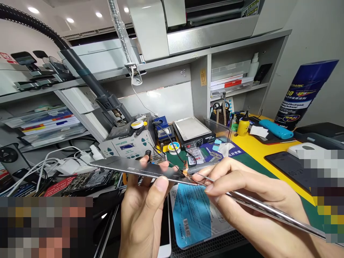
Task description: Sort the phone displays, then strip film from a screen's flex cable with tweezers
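A thin black panel [139, 168] with small printed text is gripped by my left hand [145, 208], its thumb on the near edge and fingertips behind. At the panel's right end sits a small copper-coloured flex piece [186, 172]. My right hand [242, 197] is closed around slim metal tweezers [258, 206], whose tips reach the copper piece; whether they pinch it is too small to tell. Below the hands lies a blue and white package [192, 215] with a barcode. Part of a white-edged device [164, 249] shows beneath my left hand.
A soldering station [129, 145] and a flat heating plate [192, 129] stand behind the hands. Circuit boards [91, 179] and white cables lie left. On the right are a yellow bottle [243, 126], a phone [288, 170] and a large blue spray can [303, 93].
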The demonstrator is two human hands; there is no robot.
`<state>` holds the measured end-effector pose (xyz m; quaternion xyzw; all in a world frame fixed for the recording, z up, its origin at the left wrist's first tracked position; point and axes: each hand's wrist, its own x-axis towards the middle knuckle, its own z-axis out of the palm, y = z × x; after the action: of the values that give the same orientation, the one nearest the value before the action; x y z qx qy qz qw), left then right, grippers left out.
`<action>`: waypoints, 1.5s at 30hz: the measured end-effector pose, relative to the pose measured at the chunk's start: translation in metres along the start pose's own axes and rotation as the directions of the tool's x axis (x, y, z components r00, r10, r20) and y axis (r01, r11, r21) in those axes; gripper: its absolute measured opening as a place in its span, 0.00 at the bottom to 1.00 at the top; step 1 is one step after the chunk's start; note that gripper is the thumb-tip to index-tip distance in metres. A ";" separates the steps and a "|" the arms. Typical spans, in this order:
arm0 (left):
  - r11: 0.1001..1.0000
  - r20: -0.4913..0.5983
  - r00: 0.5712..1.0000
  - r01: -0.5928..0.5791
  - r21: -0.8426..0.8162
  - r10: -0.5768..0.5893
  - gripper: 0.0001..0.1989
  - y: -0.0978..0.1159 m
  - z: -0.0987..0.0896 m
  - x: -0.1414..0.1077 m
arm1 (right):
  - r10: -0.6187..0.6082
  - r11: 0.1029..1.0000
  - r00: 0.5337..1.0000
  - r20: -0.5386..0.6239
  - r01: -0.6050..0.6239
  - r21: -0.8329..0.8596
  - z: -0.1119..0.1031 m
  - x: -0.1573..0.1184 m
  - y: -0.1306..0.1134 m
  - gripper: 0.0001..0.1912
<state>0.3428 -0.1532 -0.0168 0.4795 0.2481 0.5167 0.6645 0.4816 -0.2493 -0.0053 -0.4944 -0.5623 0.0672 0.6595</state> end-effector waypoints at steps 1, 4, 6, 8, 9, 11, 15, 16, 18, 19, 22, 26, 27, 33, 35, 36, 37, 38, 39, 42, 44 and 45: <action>1.000 -0.003 1.000 -0.003 0.005 0.003 0.22 -0.001 0.000 0.000 | 0.010 1.000 1.000 0.005 -0.010 0.010 0.000 -0.001 0.001 0.10; 1.000 -0.011 1.000 -0.001 0.016 0.002 0.22 -0.003 -0.002 0.002 | 0.045 0.999 0.999 0.026 -0.045 0.002 -0.001 -0.004 0.002 0.13; 1.000 -0.010 1.000 0.004 0.021 -0.004 0.23 -0.003 -0.002 0.002 | 0.051 0.999 0.999 -0.010 -0.051 0.003 -0.002 -0.004 0.002 0.14; 0.999 -0.008 1.000 0.010 0.032 -0.010 0.23 -0.003 -0.003 0.002 | 0.044 0.999 0.999 -0.030 -0.043 0.012 -0.001 -0.003 0.001 0.13; 0.999 -0.009 1.000 0.012 0.037 -0.012 0.24 -0.003 -0.003 0.002 | 0.038 0.999 0.999 -0.037 -0.038 0.017 0.000 -0.002 0.000 0.12; 0.999 -0.013 1.000 0.016 0.046 -0.015 0.24 -0.004 -0.003 0.002 | 0.036 0.999 0.999 -0.041 -0.035 0.019 0.001 0.000 0.000 0.12; 0.998 -0.014 1.000 0.017 0.059 -0.016 0.25 -0.004 -0.004 0.002 | 0.032 0.999 0.998 -0.051 -0.033 -0.013 0.001 0.000 0.000 0.12; 0.998 -0.013 1.000 0.015 0.068 -0.014 0.25 -0.005 -0.004 0.002 | 0.023 1.000 0.999 -0.048 -0.024 -0.018 0.001 0.000 0.001 0.12; 0.996 -0.011 1.000 0.011 0.089 -0.010 0.25 -0.005 -0.005 0.002 | 0.014 1.000 0.999 -0.040 -0.014 -0.010 0.000 0.000 0.001 0.11; 0.995 -0.010 1.000 0.011 0.099 -0.010 0.25 -0.004 -0.005 0.002 | 0.017 1.000 0.999 -0.032 -0.017 -0.003 0.000 0.000 0.001 0.11; 0.992 -0.006 1.000 0.015 0.122 -0.014 0.27 -0.003 -0.004 0.002 | 0.031 0.999 0.999 -0.019 -0.031 0.012 0.000 0.000 0.001 0.11; 0.990 -0.011 1.000 0.029 0.137 -0.028 0.30 -0.003 -0.003 0.002 | 0.023 0.999 1.000 -0.020 -0.022 0.030 0.000 0.000 0.000 0.11; 0.991 -0.010 1.000 0.029 0.134 -0.028 0.30 -0.003 -0.003 0.001 | 0.022 0.999 1.000 -0.021 -0.021 0.033 0.000 0.000 0.000 0.11; 0.993 -0.003 1.000 0.024 0.115 -0.024 0.33 -0.001 -0.002 0.000 | -0.003 0.999 1.000 -0.013 0.002 -0.034 -0.003 0.004 -0.002 0.11; 0.993 -0.013 1.000 0.022 0.114 -0.021 0.33 -0.001 -0.002 0.000 | -0.019 0.998 0.999 -0.028 0.017 -0.055 -0.004 0.004 -0.003 0.11; 0.993 -0.015 1.000 0.022 0.114 -0.020 0.33 -0.001 -0.002 0.000 | -0.023 0.998 0.999 -0.030 0.021 -0.067 -0.004 0.004 -0.004 0.11; 0.994 -0.013 1.000 0.016 0.111 -0.015 0.32 -0.001 -0.002 0.000 | -0.026 0.996 0.999 -0.027 0.024 -0.080 -0.004 0.004 -0.006 0.11; 0.994 -0.011 1.000 0.011 0.110 -0.010 0.31 -0.001 -0.002 0.000 | -0.025 0.995 1.000 -0.017 0.024 -0.092 -0.004 0.004 -0.007 0.11; 0.994 -0.008 1.000 0.008 0.109 -0.007 0.30 -0.001 -0.002 0.000 | -0.018 0.995 1.000 0.001 0.018 -0.102 -0.004 0.005 -0.008 0.11; 0.995 -0.012 1.000 0.004 0.100 -0.002 0.30 -0.002 -0.004 -0.001 | -0.004 0.995 1.000 0.008 0.005 -0.099 -0.003 0.005 -0.010 0.11; 0.994 -0.025 1.000 0.001 0.106 0.002 0.31 -0.002 -0.005 -0.002 | 0.002 0.996 1.000 -0.008 -0.003 -0.088 -0.002 0.003 -0.009 0.11; 0.994 -0.031 0.999 -0.007 0.112 0.011 0.31 -0.002 -0.005 -0.002 | 0.000 0.996 1.000 -0.011 -0.001 -0.085 -0.002 0.003 -0.008 0.11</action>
<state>0.3386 -0.1530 -0.0209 0.5087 0.2849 0.5125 0.6304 0.4800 -0.2526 0.0026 -0.5224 -0.5608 0.0406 0.6410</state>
